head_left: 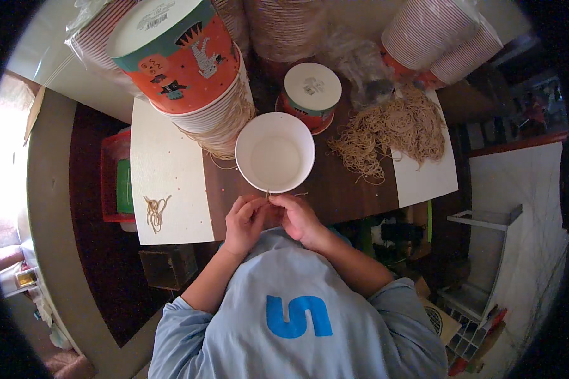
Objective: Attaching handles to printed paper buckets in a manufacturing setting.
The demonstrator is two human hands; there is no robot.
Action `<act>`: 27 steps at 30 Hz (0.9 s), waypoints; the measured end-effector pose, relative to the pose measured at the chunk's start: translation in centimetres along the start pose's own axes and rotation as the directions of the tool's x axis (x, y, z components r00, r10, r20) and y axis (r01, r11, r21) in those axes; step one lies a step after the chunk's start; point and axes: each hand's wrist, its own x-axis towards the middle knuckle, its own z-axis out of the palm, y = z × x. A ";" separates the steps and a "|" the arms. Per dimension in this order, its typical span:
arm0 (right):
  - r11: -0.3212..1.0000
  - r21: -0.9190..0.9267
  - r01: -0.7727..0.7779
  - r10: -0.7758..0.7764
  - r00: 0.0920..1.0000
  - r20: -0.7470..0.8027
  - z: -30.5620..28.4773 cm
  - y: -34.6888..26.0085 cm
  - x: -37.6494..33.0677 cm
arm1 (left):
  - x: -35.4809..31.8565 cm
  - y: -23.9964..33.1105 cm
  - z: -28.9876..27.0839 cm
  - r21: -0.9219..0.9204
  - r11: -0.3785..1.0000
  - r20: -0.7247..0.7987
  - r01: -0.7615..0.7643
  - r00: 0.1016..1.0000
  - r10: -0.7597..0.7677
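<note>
A white paper bucket (275, 152) stands at the table's near edge with its open mouth up and its inside bare. At its near rim, a short end of tan string (269, 193) shows between my fingertips. My left hand (243, 222) pinches at it from the left, fingers curled. From the right, my right hand (299, 219) closes thumb and finger on the same spot. Both hands sit just below the rim; most of the string there is hidden by the fingers.
A tall stack of printed orange-and-green buckets (183, 69), with strings hanging from it, rises left of the white bucket. Behind stands a smaller upturned bucket (313, 91). A heap of tan string (401, 129) lies at the right; a small string bunch (156, 211) lies at left.
</note>
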 end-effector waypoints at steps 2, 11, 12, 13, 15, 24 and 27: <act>1.000 -0.008 -0.003 0.003 0.999 -0.034 0.2 -0.1 0.0 | 0.1 0.0 0.0 0.027 1.000 -0.025 -0.015 1.000 0.016; 0.442 -0.894 0.077 -0.436 0.889 -0.140 -0.7 -0.3 0.5 | 1.0 -0.5 -0.8 -0.191 0.915 -0.049 0.357 0.927 -0.372; 0.326 -0.934 0.148 -0.560 0.826 -0.064 -0.6 -0.1 0.5 | 1.1 -0.3 -1.0 -0.191 0.914 -0.049 0.357 0.927 -0.372; 0.196 -0.959 0.205 -0.666 0.746 0.023 -0.4 -0.1 0.5 | 1.5 0.4 -1.4 -0.310 0.841 0.086 0.443 0.894 -0.440; 0.125 -0.967 0.222 -0.718 0.692 0.066 -0.5 0.2 0.7 | 1.7 0.4 -1.6 -0.408 0.742 0.229 0.532 0.847 -0.480; 0.032 -0.979 0.199 -0.570 0.809 0.145 -1.0 -1.7 -1.5 | -0.2 0.7 -2.4 -0.441 0.528 0.445 0.725 0.688 -0.573; -0.298 -0.919 0.259 -0.558 0.733 0.388 1.8 -2.5 -4.0 | -1.3 0.5 -3.4 -0.303 0.663 0.482 0.684 0.710 -0.513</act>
